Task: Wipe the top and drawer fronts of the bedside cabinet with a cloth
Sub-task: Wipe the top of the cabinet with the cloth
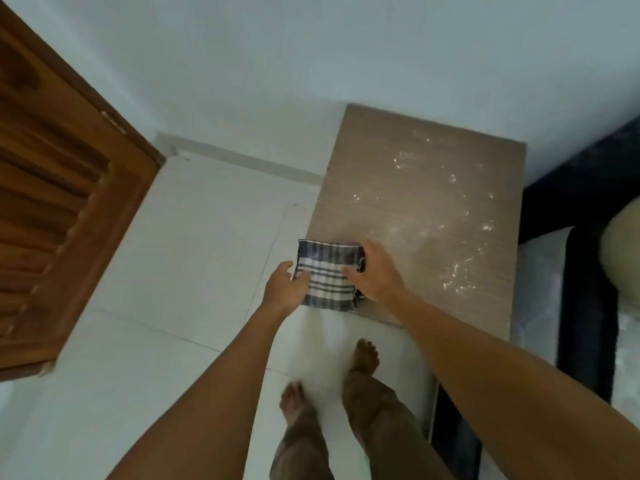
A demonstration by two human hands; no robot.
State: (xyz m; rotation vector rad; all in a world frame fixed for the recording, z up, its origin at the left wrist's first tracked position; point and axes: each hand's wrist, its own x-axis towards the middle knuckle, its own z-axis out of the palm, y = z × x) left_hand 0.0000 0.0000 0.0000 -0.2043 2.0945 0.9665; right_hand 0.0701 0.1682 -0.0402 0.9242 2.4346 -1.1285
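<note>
A folded blue-and-white checked cloth (327, 275) lies on the near left corner of the bedside cabinet's light wood-grain top (422, 202). Pale dusty specks glint across the middle and right of that top. My left hand (285, 287) holds the cloth's left edge, with the thumb on top of the fabric. My right hand (375, 271) grips the cloth's right side, fingers curled over its far right corner. The drawer fronts are hidden below the top.
A brown louvred wooden door (62, 209) stands open at the left. White floor tiles (194, 265) spread below, with my bare feet (363, 356) close to the cabinet. A dark bed frame (585, 278) with a pale mattress adjoins the cabinet's right side. A pale wall is behind.
</note>
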